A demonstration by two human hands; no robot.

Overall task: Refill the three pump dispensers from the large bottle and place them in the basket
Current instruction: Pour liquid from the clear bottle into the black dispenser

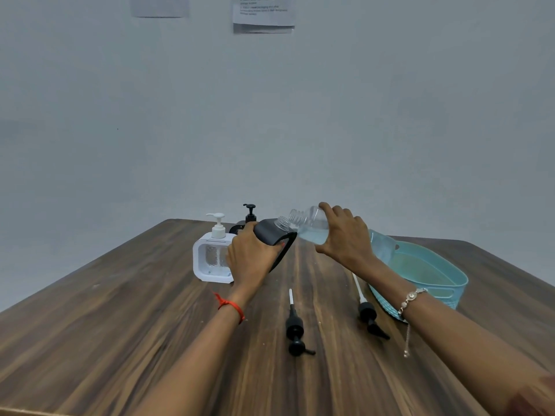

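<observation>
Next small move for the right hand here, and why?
Probably tip the large bottle a little further and bring its mouth over the black dispenser's open neck. The right hand holds the bottle tilted, with its mouth just beside the neck, and the liquid sits low in the bottle. The left hand holds the dispenser, angled toward the bottle.

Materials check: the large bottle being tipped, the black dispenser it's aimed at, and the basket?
Large bottle: clear plastic, likely PET; see-through, threaded neck, pale liquid visible inside.
Black dispenser: matte black shell, probably plastic, with a clear threaded neck.
Basket: opaque pale blue moulded plastic, by its slotted wall and cut-out handle.
</observation>
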